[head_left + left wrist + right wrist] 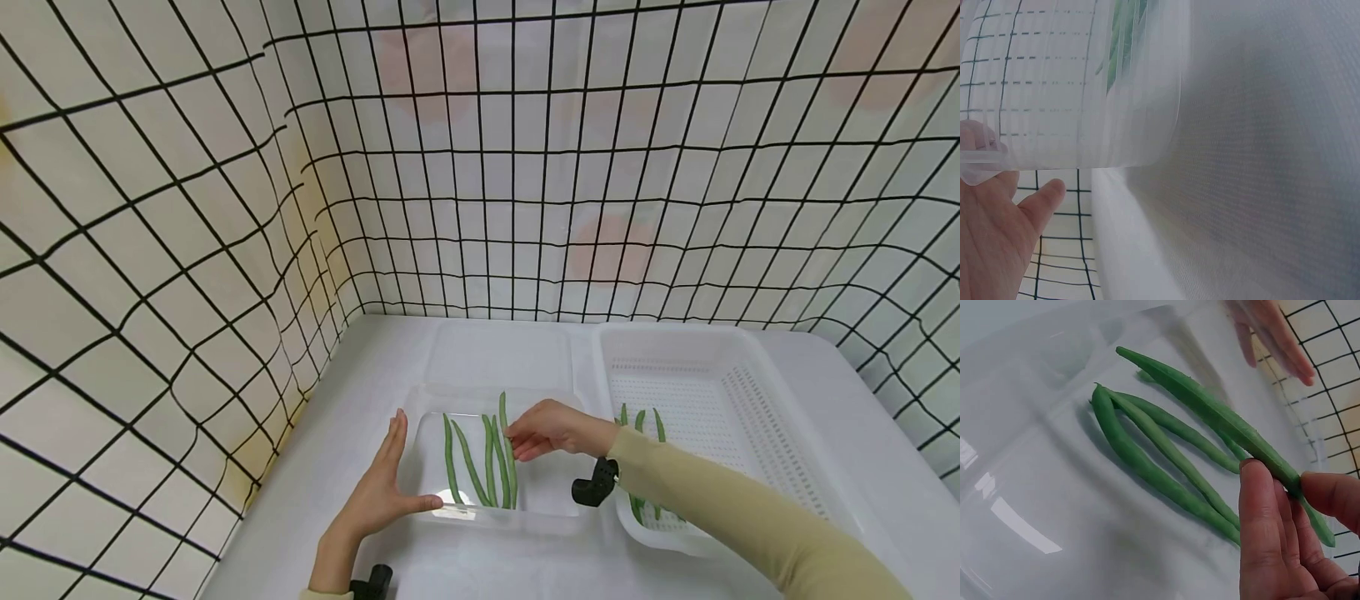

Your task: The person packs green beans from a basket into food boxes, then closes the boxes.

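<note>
My right hand (551, 429) pinches a green bean (1210, 415) between thumb and fingers, over a clear plastic container (551, 492). Several more green beans (451, 458) lie lengthwise in that container, and in the right wrist view the held one slants above them. At the container's left side is my left hand (382, 492), fingers extended and thumb out along the near rim. The left wrist view shows this hand beside the container's see-through wall, the beans showing through it.
A white perforated basket (780, 417) stands to the right, with a few green beans (660, 425) in it, partly behind my right forearm. Behind the container lies a flat translucent lid (498, 354). Black wire mesh (465, 175) encloses the white table (375, 358) at the back and sides.
</note>
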{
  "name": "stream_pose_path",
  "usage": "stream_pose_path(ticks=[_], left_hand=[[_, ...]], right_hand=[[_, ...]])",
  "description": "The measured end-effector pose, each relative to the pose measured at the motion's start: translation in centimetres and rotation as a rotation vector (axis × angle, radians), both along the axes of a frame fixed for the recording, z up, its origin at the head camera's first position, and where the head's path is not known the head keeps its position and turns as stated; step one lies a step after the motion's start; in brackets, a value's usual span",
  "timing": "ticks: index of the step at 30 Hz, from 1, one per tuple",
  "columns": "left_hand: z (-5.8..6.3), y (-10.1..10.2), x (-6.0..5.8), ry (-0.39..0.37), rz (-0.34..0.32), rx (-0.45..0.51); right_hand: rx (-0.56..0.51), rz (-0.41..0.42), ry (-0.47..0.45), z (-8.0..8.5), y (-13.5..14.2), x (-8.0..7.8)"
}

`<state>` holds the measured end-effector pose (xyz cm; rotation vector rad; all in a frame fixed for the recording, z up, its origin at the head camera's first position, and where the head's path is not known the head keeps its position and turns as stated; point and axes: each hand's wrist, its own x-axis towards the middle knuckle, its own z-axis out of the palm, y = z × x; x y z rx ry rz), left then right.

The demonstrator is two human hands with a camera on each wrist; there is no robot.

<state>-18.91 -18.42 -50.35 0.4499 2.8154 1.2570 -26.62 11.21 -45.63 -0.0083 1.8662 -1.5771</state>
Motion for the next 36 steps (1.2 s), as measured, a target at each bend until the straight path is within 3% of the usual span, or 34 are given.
stream_pose_path(ticks=[13,21,31,36], left_hand=[[0.0,0.1,0.0,0.02,0.002,-0.008],[-0.1,0.1,-0.1,0.019,0.004,-0.003],[-0.1,0.0,-0.2,0.017,-0.005,-0.002],[-0.2,0.0,-0.1,0.022,-0.006,0.005]], right_hand=[[0.038,-0.017,0.014,-0.3,-0.1,0.3],[-0.001,-0.006,0.053,0.4,1.3,0.4],[-0.052,-0.056,0.069,3.6,6.6,0.5],[-0.063,-0.133,0.055,3.7,10.9,0.2]])
